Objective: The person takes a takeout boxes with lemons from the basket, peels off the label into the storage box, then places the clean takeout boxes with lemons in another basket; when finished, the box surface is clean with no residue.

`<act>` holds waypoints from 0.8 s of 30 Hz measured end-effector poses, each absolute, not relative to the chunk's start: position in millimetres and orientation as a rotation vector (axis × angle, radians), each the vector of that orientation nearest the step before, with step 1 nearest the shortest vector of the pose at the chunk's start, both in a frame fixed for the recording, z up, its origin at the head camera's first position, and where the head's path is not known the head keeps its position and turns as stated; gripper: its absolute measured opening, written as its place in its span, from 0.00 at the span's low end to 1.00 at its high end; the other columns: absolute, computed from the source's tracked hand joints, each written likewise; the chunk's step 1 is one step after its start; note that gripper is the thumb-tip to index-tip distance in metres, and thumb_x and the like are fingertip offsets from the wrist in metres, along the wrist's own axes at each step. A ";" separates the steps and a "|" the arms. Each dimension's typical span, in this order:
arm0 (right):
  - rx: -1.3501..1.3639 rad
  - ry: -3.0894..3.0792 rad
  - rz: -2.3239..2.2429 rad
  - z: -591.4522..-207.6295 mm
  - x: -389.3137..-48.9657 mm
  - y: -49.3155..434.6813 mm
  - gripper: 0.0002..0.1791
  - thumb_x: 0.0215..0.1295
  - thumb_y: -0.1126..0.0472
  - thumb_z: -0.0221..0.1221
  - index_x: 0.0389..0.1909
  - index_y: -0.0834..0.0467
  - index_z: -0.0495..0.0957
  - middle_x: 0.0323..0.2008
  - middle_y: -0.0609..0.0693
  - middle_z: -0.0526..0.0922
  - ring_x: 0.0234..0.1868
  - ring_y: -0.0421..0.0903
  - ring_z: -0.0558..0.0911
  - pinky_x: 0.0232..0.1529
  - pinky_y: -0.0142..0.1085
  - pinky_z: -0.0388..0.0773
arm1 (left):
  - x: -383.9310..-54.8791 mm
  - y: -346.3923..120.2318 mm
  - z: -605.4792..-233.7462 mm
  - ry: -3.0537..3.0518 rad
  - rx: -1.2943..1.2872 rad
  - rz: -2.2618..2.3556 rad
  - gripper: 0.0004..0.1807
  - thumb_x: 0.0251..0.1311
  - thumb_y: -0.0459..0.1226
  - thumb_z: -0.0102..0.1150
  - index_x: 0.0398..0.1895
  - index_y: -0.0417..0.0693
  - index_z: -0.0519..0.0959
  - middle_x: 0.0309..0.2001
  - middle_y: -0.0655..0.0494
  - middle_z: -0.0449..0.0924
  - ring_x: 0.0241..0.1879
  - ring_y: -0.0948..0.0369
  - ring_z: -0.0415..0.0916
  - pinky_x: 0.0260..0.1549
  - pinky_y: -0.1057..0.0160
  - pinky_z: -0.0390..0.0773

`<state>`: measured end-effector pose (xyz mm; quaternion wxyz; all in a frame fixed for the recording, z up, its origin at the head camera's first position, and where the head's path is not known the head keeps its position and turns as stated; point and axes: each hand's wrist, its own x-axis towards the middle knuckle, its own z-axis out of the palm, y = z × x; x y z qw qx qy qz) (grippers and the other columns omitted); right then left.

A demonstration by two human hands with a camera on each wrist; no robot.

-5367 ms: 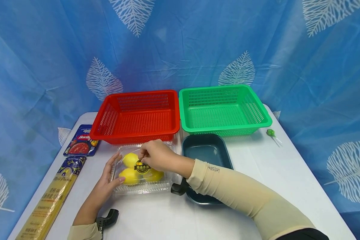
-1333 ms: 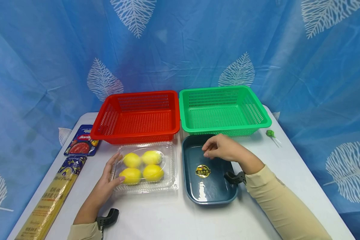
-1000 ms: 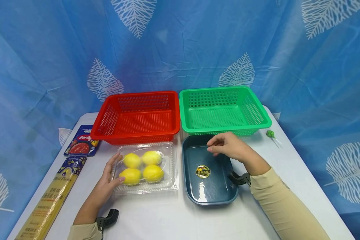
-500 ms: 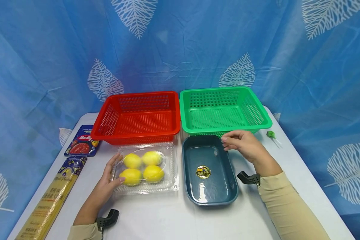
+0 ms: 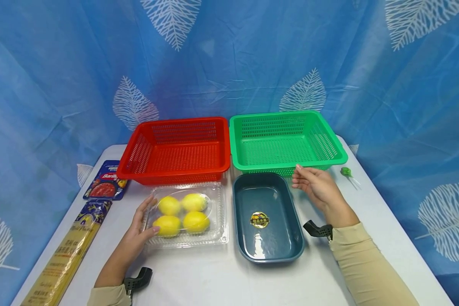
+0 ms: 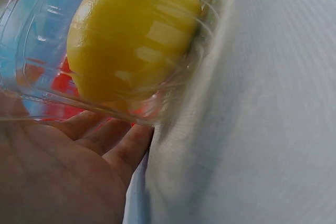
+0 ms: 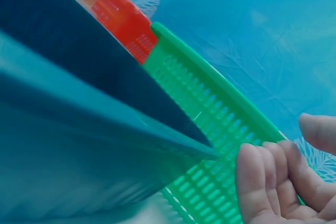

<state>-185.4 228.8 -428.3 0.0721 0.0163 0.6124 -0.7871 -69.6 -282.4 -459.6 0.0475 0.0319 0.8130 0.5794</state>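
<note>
In the head view, a clear plastic box point(image 5: 216, 227) holds several lemons point(image 5: 196, 222). My left hand point(image 5: 135, 231) holds the box at its left side, thumb on the lid, fingers along the side wall. The left wrist view shows those fingers point(image 6: 118, 142) against the box edge, close to a lemon point(image 6: 134, 35). To the right lies a dark blue dish point(image 5: 269, 244), with a round black-and-gold sticker point(image 5: 259, 219) flat on its bottom. My right hand point(image 5: 318, 190) hovers beyond the dish's right rim, fingers loosely bent, thumb apart, nothing in it.
A red basket point(image 5: 179, 174) and a green basket point(image 5: 290, 163) stand side by side at the back. A Barilla sauce pouch point(image 5: 106, 180) and a long spaghetti pack point(image 5: 70, 250) lie at left. A small green-topped item point(image 5: 345, 171) lies at the right edge.
The sticker has gone from the box lid into the blue dish. My right hand has drawn back rightward, out over the dish's rim. My left hand has stayed on the box.
</note>
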 end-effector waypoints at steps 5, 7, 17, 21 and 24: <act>0.148 1.747 -2.446 -430.5 -183.8 228.8 0.15 0.80 0.57 0.59 0.50 0.68 0.75 0.41 0.54 0.80 0.40 0.45 0.81 0.45 0.35 0.84 | -69.3 -282.3 -459.3 2.477 0.075 1.754 0.52 0.67 0.36 0.63 0.87 0.61 0.43 0.84 0.43 0.41 0.82 0.42 0.25 0.66 0.20 0.29; 0.184 1.706 -2.475 -431.1 -183.5 230.0 0.14 0.80 0.57 0.58 0.50 0.67 0.75 0.41 0.53 0.79 0.40 0.45 0.80 0.45 0.34 0.83 | -69.3 -282.0 -458.7 2.476 0.070 1.750 0.52 0.67 0.36 0.63 0.87 0.61 0.43 0.84 0.43 0.41 0.82 0.42 0.25 0.66 0.20 0.29; 0.370 1.381 -2.706 -433.3 -184.9 234.6 0.08 0.78 0.60 0.60 0.46 0.62 0.76 0.39 0.51 0.77 0.42 0.45 0.78 0.47 0.33 0.82 | -69.9 -282.7 -457.6 2.476 0.070 1.737 0.51 0.67 0.37 0.63 0.87 0.60 0.43 0.84 0.43 0.42 0.82 0.42 0.26 0.66 0.20 0.29; 0.431 1.212 -2.800 -432.0 -185.7 235.9 0.08 0.78 0.63 0.59 0.50 0.62 0.72 0.43 0.52 0.74 0.45 0.45 0.77 0.52 0.33 0.80 | -69.5 -282.8 -457.8 2.483 0.064 1.730 0.52 0.67 0.37 0.63 0.87 0.60 0.42 0.84 0.43 0.42 0.82 0.41 0.27 0.66 0.20 0.30; 0.460 1.101 -2.861 -431.1 -185.7 236.6 0.09 0.79 0.65 0.58 0.53 0.61 0.70 0.45 0.53 0.72 0.47 0.45 0.76 0.55 0.33 0.79 | -69.3 -282.7 -458.1 2.484 0.063 1.736 0.52 0.67 0.36 0.63 0.87 0.60 0.43 0.84 0.42 0.42 0.82 0.41 0.27 0.66 0.20 0.30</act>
